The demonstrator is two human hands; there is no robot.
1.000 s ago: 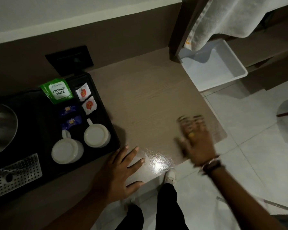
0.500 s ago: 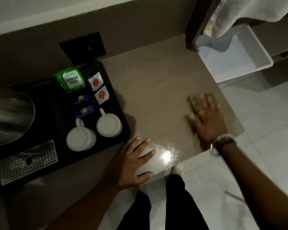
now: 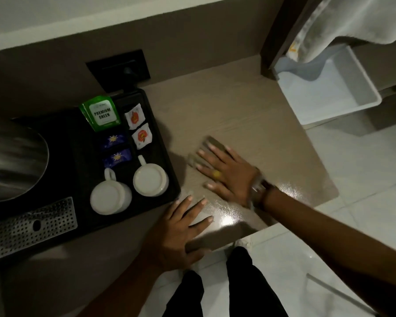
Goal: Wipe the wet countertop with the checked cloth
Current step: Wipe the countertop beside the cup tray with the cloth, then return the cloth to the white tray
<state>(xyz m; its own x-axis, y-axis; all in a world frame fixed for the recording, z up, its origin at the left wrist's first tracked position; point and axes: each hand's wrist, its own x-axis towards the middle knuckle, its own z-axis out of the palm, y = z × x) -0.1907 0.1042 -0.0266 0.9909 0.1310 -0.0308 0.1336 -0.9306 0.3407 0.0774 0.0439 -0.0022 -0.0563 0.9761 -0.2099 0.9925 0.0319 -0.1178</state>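
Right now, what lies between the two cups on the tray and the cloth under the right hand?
Head view: the black tray rim, then bare countertop in shadow, separate the cups from the cloth.

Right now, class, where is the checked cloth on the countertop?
In the head view, the checked cloth lies flat under the right hand on the countertop, just right of the black tray holding two white cups.

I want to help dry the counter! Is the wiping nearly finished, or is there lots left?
Partly done, I think. The far countertop looks dull and dry. The right hand is pressing the cloth flat beside the black tray, mid-wipe. The left hand just rests flat on the counter. Left to do: the shiny wet patch near the front edge.
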